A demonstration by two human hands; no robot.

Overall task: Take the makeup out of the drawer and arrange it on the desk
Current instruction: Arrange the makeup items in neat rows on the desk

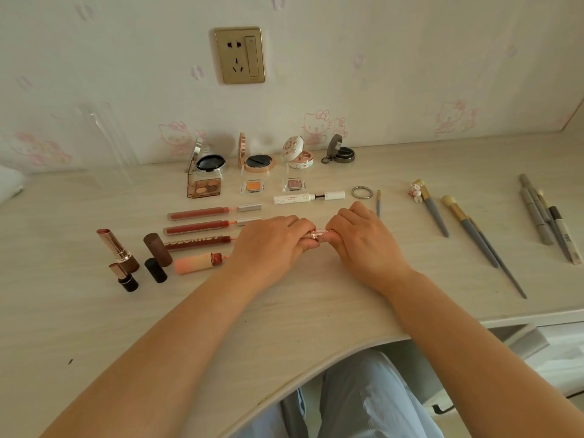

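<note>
Small rose-gold makeup tube (317, 234): held level just above the desk (316, 298) at centre, gripped at its left end by the left hand (271, 240) and at its right end by the right hand (363, 238), fingers of both curled round it; most of the tube is hidden. Left of the hands: three long red lip glosses (197, 213) lying in parallel, a peach tube (197, 262) nearer, then two brown caps (157, 249) and two uncapped lipsticks (117, 248) further left. Far side, along the wall: four open compacts (260, 159) in a row, with an eyeshadow palette (205, 188) and two small single shadows (252, 186) just in front. White mascara tube (308, 197) lying just beyond the hands; metal ring (361, 192) beside its right end. Right: grey-handled brushes (467, 222) laid apart, grey pens (543, 216) at the far right edge. Wall socket (239, 55) above.
</note>
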